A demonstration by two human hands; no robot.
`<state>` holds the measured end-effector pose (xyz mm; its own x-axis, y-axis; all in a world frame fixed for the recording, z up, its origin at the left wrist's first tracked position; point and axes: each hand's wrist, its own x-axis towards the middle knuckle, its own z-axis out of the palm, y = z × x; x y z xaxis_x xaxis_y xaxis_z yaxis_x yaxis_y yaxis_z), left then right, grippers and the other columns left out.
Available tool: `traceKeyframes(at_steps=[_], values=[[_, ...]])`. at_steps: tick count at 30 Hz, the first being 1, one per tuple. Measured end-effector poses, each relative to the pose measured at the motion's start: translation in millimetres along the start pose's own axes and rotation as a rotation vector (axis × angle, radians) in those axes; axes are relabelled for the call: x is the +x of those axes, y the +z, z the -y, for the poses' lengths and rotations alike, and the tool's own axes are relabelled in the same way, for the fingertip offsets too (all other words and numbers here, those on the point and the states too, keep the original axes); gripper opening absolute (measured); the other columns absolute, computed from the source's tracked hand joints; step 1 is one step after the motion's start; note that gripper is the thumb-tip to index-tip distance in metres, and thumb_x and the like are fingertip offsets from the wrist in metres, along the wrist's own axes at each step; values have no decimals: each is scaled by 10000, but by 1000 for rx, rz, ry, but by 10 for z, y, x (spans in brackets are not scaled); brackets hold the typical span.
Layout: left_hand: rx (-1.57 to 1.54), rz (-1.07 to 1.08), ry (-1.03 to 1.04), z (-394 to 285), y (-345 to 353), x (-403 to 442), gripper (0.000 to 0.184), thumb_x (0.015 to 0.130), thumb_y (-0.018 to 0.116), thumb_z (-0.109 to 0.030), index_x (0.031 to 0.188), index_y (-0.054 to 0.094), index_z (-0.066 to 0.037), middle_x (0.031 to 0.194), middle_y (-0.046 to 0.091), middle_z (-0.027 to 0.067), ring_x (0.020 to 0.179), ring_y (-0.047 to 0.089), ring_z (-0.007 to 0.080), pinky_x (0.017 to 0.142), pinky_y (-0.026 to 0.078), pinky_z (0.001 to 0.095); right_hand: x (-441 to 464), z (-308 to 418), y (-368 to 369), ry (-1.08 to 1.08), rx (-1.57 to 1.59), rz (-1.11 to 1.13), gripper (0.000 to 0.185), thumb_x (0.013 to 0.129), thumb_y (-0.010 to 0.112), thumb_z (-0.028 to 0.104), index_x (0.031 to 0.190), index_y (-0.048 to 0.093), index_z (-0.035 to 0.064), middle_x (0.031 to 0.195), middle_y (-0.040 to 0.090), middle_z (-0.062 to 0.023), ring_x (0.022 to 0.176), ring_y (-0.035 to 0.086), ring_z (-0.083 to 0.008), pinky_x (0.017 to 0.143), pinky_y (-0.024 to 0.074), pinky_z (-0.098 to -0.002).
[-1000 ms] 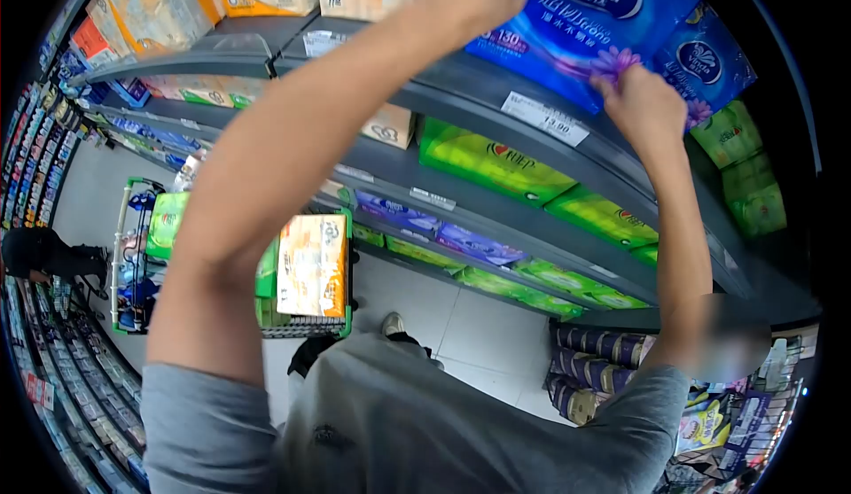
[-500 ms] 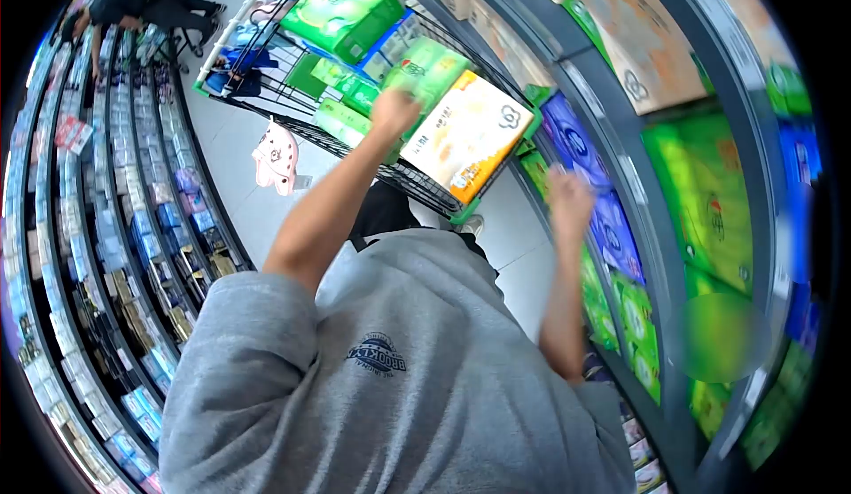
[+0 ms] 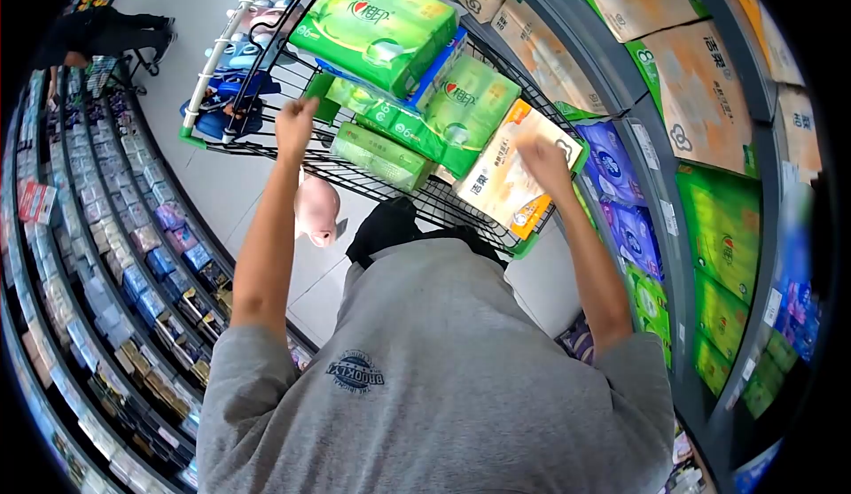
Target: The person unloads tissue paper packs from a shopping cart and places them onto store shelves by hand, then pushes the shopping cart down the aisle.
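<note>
My left hand point(image 3: 296, 128) is closed in a fist above the near side of a black wire shopping cart point(image 3: 292, 164); nothing shows in it. Past its fingers lie green tissue packs: a large one point(image 3: 377, 29) on top, another point(image 3: 470, 108) below and a smaller one point(image 3: 381, 155) near the wire side. Over a white-and-orange tissue pack point(image 3: 496, 179) at the cart's near right corner hovers my right hand point(image 3: 542, 159). Its fingers are blurred and turned down, and I cannot tell whether they touch the pack.
Shelves of tissue packs point(image 3: 722, 237) rise close on the right. Small packaged goods point(image 3: 133, 228) line a long shelf at left. A person point(image 3: 115, 33) stands far left. Slippers point(image 3: 232, 86) hang by the cart's pale handle point(image 3: 213, 64); a pink rounded thing point(image 3: 316, 210) shows beside the cart.
My left hand has moved left, from over the green packs to the cart's side. My right hand has gone from beside the right shelf to above the white-and-orange pack. The view has shifted.
</note>
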<state>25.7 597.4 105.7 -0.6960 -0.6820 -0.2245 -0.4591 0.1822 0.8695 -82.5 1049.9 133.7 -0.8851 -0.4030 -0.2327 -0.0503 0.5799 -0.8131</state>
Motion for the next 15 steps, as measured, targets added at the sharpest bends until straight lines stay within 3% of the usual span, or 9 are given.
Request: traceKeyframes(at_steps=[1,2,4,6,8,10,12,13,15], values=[[15,-42,79,123,13,383,487,781,672,-332,1054,595,63,906,636,140,800,592,199,729,465,307,282,403,126,140,115,3,286,845,626,284,844,615,-1,662,612,-66,604,577,-137,545,449,-286],[96,-66,109,-169,-10,517,557,771,678,-355,1116,562,67,985,619,170,877,583,223,789,450,318,591,553,323,151,331,1,347,834,644,318,934,607,-12,759,633,-77,675,591,-135,577,462,-268],[139,-50,150,-507,-29,878,641,763,683,-376,1187,519,76,1093,594,212,980,573,259,864,431,328,979,1014,835,179,496,-225,490,800,672,380,1034,576,-40,860,642,-115,712,596,-150,596,473,-267],[48,-10,258,-637,-1,1160,662,766,681,-372,1206,500,89,1147,575,236,1036,564,287,908,411,330,1168,1349,1260,256,407,-239,680,784,653,480,1154,513,-73,1018,620,-183,840,613,-213,708,492,-301],[54,54,227,-458,67,1517,663,782,659,-369,1226,483,91,1174,559,249,1096,545,304,936,394,333,1245,1398,1674,220,197,-195,775,790,607,544,1224,474,-84,1120,577,-231,1007,576,-285,853,452,-342],[100,56,206,-457,115,1555,647,794,639,-366,1222,486,94,1177,556,256,1113,536,320,942,392,339,1231,1392,1862,250,277,-172,801,794,589,561,1244,455,-89,1152,558,-243,1061,546,-302,904,417,-347],[-46,52,146,-464,110,1549,552,815,621,-301,1195,518,87,1159,579,224,1061,565,262,914,409,322,1192,1417,1863,284,488,-120,847,793,572,586,1289,418,-83,1203,537,-240,1111,519,-314,959,375,-352],[-193,69,81,-507,93,1504,513,821,616,-275,1179,535,84,1149,588,213,1041,572,240,903,415,314,1162,1517,1763,289,484,-133,847,793,572,586,1289,418,-83,1203,537,-240,1111,519,-314,959,375,-352],[-202,72,71,-491,25,1426,436,852,593,-225,1158,555,83,1082,615,149,995,565,193,879,406,279,1110,1640,1594,430,467,-138,849,790,570,594,1304,412,-63,1231,526,-217,1115,517,-299,964,369,-338]])
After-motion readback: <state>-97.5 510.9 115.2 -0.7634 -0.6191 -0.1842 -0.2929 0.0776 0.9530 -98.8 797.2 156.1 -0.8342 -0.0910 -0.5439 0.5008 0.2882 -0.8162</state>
